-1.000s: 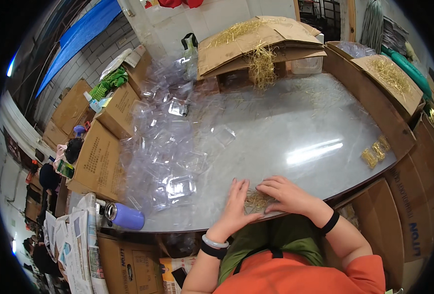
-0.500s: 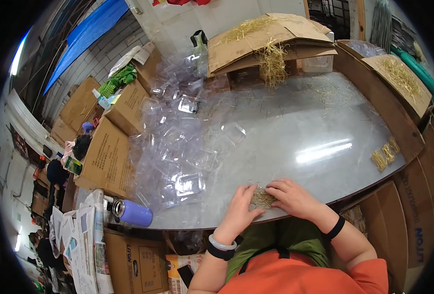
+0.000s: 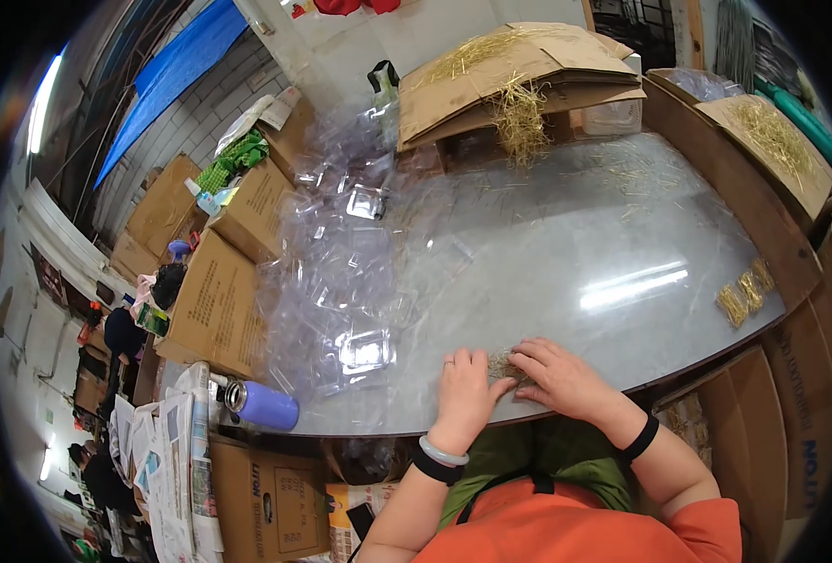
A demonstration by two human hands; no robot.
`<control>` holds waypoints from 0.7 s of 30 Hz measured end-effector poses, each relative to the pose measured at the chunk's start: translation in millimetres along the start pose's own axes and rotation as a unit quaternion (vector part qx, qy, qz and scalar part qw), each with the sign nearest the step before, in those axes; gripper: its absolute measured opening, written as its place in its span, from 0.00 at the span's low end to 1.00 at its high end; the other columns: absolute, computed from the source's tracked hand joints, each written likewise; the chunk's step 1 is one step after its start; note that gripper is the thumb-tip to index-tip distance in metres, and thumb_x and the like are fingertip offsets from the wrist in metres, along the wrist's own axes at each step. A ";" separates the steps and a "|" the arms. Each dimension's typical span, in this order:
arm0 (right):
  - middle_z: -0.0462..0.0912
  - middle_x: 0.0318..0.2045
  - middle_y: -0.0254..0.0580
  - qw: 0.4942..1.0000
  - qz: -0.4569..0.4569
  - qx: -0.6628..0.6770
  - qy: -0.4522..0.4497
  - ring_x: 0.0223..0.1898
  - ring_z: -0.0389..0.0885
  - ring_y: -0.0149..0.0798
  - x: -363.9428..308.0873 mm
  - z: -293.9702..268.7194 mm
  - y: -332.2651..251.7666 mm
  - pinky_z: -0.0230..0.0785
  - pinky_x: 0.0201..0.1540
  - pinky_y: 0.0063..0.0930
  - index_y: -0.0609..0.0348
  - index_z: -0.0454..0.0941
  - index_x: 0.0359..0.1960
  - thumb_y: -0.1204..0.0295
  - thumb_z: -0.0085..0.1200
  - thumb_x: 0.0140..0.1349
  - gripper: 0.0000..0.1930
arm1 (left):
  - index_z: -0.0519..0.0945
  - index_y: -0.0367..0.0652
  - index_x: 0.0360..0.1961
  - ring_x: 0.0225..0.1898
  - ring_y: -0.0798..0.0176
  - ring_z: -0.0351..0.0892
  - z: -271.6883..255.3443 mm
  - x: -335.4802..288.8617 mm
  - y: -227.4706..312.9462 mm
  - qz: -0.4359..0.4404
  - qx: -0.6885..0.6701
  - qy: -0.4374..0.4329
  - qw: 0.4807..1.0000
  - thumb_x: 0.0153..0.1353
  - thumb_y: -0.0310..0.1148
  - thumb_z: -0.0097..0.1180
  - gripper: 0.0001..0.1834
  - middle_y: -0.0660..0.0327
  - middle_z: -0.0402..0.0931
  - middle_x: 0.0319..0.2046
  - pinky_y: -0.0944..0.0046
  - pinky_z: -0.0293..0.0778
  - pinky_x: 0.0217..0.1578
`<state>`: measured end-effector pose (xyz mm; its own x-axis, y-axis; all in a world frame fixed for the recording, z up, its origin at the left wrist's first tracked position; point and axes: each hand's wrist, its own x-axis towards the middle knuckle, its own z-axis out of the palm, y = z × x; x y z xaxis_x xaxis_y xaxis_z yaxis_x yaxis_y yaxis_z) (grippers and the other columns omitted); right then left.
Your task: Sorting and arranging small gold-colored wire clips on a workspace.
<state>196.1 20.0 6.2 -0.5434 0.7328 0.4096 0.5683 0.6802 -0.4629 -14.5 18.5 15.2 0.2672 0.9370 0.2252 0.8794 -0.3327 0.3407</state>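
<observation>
At the table's near edge, a small clump of thin gold strands, like twist ties (image 3: 502,364), lies between my two hands. My left hand (image 3: 467,387) presses against its left side, fingers pointing away from me and thumb toward the strands. From the right, my right hand (image 3: 558,377) curls its fingers over the clump, thumb below. The two thumbs nearly meet on the near side. Most of the clump is hidden under the fingers. To the right on the tabletop lie several gold bundles (image 3: 744,293), pinched in at the middle.
Clear plastic packs (image 3: 341,253) cover the table's left part, beside cardboard boxes (image 3: 217,305). A purple bottle (image 3: 270,407) stands near the front left edge. At the back, gold strands (image 3: 521,117) hang over a cardboard cover (image 3: 435,98). A cardboard wall (image 3: 730,192) edges the right side.
My left hand has shifted a little left and turned more back-up. The hands now cover more of the clump. The whole view has shifted slightly.
</observation>
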 end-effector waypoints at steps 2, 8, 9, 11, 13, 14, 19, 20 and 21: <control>0.75 0.58 0.49 1.000 0.008 -0.004 0.017 0.65 0.69 0.53 -0.4 2.6 -0.5 0.64 0.68 0.46 0.60 0.73 0.57 0.63 0.66 0.59 0.27 | 0.77 0.35 0.57 0.49 0.41 0.74 4.7 -1.8 1.8 -0.010 -0.015 0.015 1.000 0.52 0.41 0.74 0.34 0.49 0.75 0.47 0.51 0.75 0.49; 0.75 0.57 0.50 0.997 0.068 -0.016 0.018 0.64 0.70 0.54 -2.8 -0.1 0.4 0.65 0.66 0.45 0.58 0.75 0.57 0.62 0.66 0.59 0.27 | 0.75 0.34 0.59 0.50 0.42 0.73 -8.6 -9.4 -6.1 -0.011 -0.241 -0.070 0.968 0.49 0.38 0.77 0.38 0.48 0.75 0.48 0.51 0.72 0.54; 0.75 0.58 0.49 0.996 0.072 -0.026 0.033 0.64 0.70 0.55 -2.6 -2.7 -0.8 0.65 0.66 0.45 0.58 0.75 0.57 0.61 0.66 0.59 0.27 | 0.75 0.34 0.60 0.52 0.42 0.73 -9.2 -10.2 -6.0 0.007 -0.182 -0.040 0.983 0.49 0.38 0.77 0.39 0.48 0.75 0.49 0.51 0.71 0.55; 0.75 0.59 0.48 0.994 0.082 -0.048 0.063 0.65 0.69 0.55 -2.3 -10.4 -3.8 0.65 0.66 0.45 0.57 0.75 0.57 0.61 0.66 0.58 0.27 | 0.75 0.35 0.61 0.54 0.41 0.71 -11.4 -11.2 -5.3 0.043 -0.061 0.021 0.997 0.49 0.39 0.77 0.40 0.48 0.75 0.52 0.50 0.69 0.58; 0.75 0.59 0.47 0.996 0.041 -0.059 0.048 0.64 0.70 0.56 -5.8 -12.3 -0.6 0.65 0.66 0.46 0.58 0.75 0.58 0.62 0.67 0.57 0.28 | 0.74 0.36 0.63 0.55 0.41 0.70 -13.5 -7.7 -5.3 0.056 -0.054 0.006 0.997 0.49 0.41 0.76 0.41 0.49 0.75 0.55 0.49 0.68 0.59; 0.75 0.60 0.47 0.997 0.021 -0.065 0.040 0.64 0.70 0.56 -7.8 -13.1 1.7 0.66 0.66 0.47 0.58 0.75 0.58 0.63 0.68 0.57 0.28 | 0.74 0.37 0.63 0.56 0.41 0.69 -14.1 -5.0 -5.1 0.063 -0.052 -0.002 0.997 0.49 0.41 0.76 0.41 0.49 0.74 0.57 0.49 0.67 0.60; 0.77 0.57 0.44 1.000 -0.007 -0.024 0.005 0.62 0.73 0.51 -11.3 -7.8 10.2 0.67 0.65 0.44 0.57 0.76 0.56 0.64 0.66 0.59 0.25 | 0.75 0.35 0.60 0.53 0.41 0.72 -15.9 5.0 1.4 0.097 -0.052 -0.026 0.994 0.49 0.40 0.75 0.38 0.51 0.76 0.55 0.48 0.69 0.58; 0.78 0.57 0.44 1.000 -0.002 -0.024 0.008 0.62 0.73 0.51 -11.1 -7.6 8.5 0.67 0.65 0.44 0.57 0.76 0.56 0.65 0.66 0.59 0.24 | 0.76 0.34 0.59 0.53 0.41 0.72 -16.2 5.4 1.7 0.102 -0.048 -0.027 0.993 0.49 0.40 0.75 0.37 0.50 0.76 0.53 0.48 0.69 0.57; 0.78 0.56 0.44 1.000 0.005 -0.018 0.011 0.61 0.74 0.51 -10.9 -9.7 5.1 0.68 0.65 0.44 0.57 0.76 0.56 0.65 0.66 0.59 0.24 | 0.77 0.34 0.57 0.52 0.41 0.72 -14.0 4.6 0.5 0.081 -0.057 -0.021 0.995 0.49 0.39 0.76 0.36 0.49 0.76 0.52 0.49 0.70 0.56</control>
<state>211.0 15.7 7.0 -0.5231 0.7400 0.4227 0.5960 0.6722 -0.4393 -18.3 21.2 29.2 0.4210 0.8726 0.2475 0.7733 -0.4879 0.4049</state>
